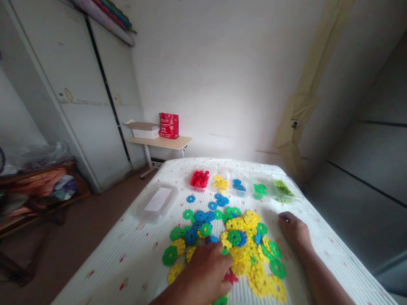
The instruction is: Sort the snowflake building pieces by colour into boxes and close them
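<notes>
My left hand [210, 264] is low over a loose pile of plastic snowflake discs, its fingers bent down among them. A red snowflake piece [231, 277] lies right at those fingertips; whether they grip it is hard to see. Around the hand spread yellow discs [262, 279], green discs [170, 255] and blue discs [190, 236], many overlapping. To the right of the pile, my right hand [295, 228] rests on the tablecloth with its fingers curled in. What it holds, if anything, is hidden.
Along the table's far side stand clear tubs: a red-filled tub [199, 188], then ones with yellow, blue, green and light green pieces. Clear lids [140, 207] with a white label lie at left. Behind, a small table [173, 143] carries a red bag [169, 126] and a box [145, 132].
</notes>
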Motion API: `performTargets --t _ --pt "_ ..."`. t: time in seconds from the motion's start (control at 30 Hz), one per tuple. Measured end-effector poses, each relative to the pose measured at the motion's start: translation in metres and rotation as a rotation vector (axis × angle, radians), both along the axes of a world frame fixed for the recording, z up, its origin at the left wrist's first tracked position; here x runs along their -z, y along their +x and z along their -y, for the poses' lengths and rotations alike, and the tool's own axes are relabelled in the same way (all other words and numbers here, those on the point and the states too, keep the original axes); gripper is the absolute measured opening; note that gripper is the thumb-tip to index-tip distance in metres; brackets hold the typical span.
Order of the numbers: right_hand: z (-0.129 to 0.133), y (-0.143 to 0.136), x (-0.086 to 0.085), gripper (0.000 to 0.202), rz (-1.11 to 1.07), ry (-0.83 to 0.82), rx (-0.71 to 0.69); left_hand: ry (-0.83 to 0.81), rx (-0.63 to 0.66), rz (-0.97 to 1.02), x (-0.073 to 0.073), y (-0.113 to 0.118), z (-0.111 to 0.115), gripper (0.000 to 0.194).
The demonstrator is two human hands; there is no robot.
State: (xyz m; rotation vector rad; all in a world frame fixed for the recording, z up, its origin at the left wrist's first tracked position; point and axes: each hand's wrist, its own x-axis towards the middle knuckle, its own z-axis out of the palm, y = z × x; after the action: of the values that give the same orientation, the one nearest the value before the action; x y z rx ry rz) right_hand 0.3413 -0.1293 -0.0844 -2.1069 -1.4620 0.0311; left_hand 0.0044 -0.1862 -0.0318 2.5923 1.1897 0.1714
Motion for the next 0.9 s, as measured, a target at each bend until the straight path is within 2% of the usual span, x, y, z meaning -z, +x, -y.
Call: performTargets --t 0.07,0.17,0.3,0.4,0.53,0.63,0.77,0.9 --pt "0.000 0.000 0.001 0.027 0.003 0.015 -0.007 0.018 -0.031 -0.035 0.004 0.007 0.001 0.024" --pt "0.000 -0.001 0.001 0.028 0.012 0.035 -0.013 0.016 -0.060 -0.109 0.002 0.020 0.003 0.030" --pt "0.000 -0.001 0.001 0.028 0.014 0.040 -0.004 0.003 -0.061 -0.207 -0.006 0.039 0.004 0.027" --pt "0.000 -0.001 0.001 0.027 0.015 0.038 -0.009 0.034 -0.012 -0.251 -0.005 0.045 0.005 0.024" --pt "0.001 -0.003 -0.002 0.026 0.015 0.026 -0.008 0.092 0.036 -0.198 0.000 0.038 0.005 0.024" --pt "0.002 -0.005 -0.004 0.026 0.009 0.026 -0.008 0.111 0.006 -0.082 -0.005 0.027 -0.001 0.022" --pt "0.002 -0.005 -0.004 0.026 0.007 0.041 -0.020 0.083 -0.086 0.023 -0.013 0.012 -0.023 0.025" --pt "0.001 -0.004 -0.004 0.026 0.005 0.029 -0.021 0.031 -0.130 0.074 -0.009 0.003 -0.045 0.026"
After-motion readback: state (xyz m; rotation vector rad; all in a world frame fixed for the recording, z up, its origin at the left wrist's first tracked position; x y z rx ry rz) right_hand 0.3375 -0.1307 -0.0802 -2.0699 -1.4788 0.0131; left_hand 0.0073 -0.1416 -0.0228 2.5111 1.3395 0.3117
